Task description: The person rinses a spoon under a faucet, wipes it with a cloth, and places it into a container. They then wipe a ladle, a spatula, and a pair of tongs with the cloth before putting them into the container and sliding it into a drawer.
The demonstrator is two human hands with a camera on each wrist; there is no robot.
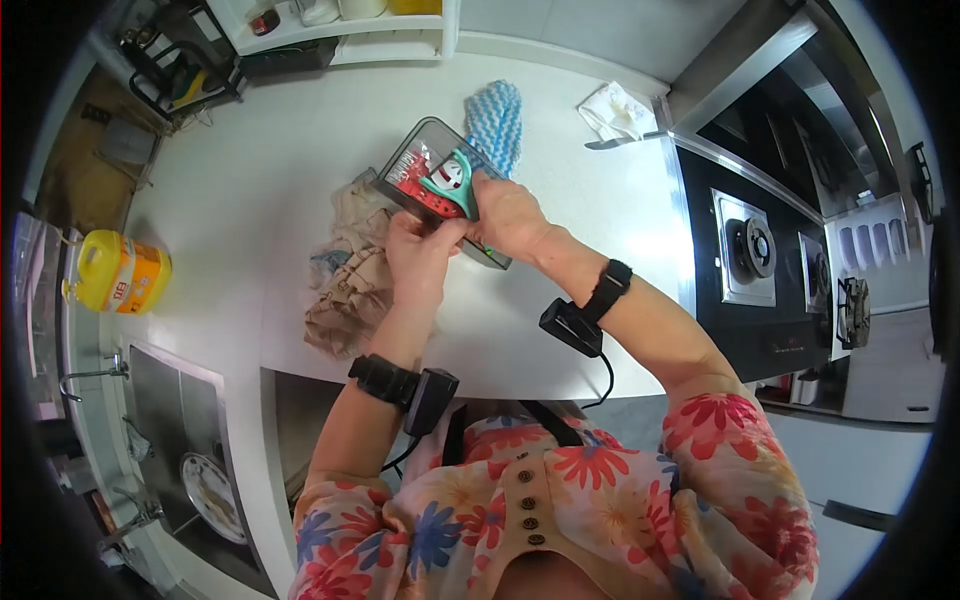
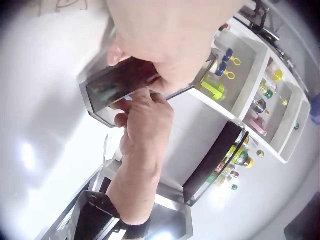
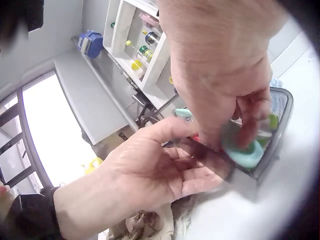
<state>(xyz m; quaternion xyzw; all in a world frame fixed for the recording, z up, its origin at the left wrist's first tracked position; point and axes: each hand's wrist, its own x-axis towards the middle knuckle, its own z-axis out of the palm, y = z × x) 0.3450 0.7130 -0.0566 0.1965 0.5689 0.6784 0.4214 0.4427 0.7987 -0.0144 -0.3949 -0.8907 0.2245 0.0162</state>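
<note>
Your left hand (image 1: 415,255) grips the near-left wall of the clear grey box (image 1: 432,128), thumb at the rim and fingers against its outside. Your right hand (image 1: 510,215) reaches inside, finger and thumb closed on a teal tool (image 1: 465,185). Red things (image 1: 415,180) lie in the box beside it. The box is over the middle of the worktop (image 1: 570,300), between the crumpled brown cloth (image 1: 350,290) to its left and the blue-and-white cloth (image 1: 495,115) by its far side. A white cloth (image 1: 612,110) lies near the worktop's far right corner.
</note>
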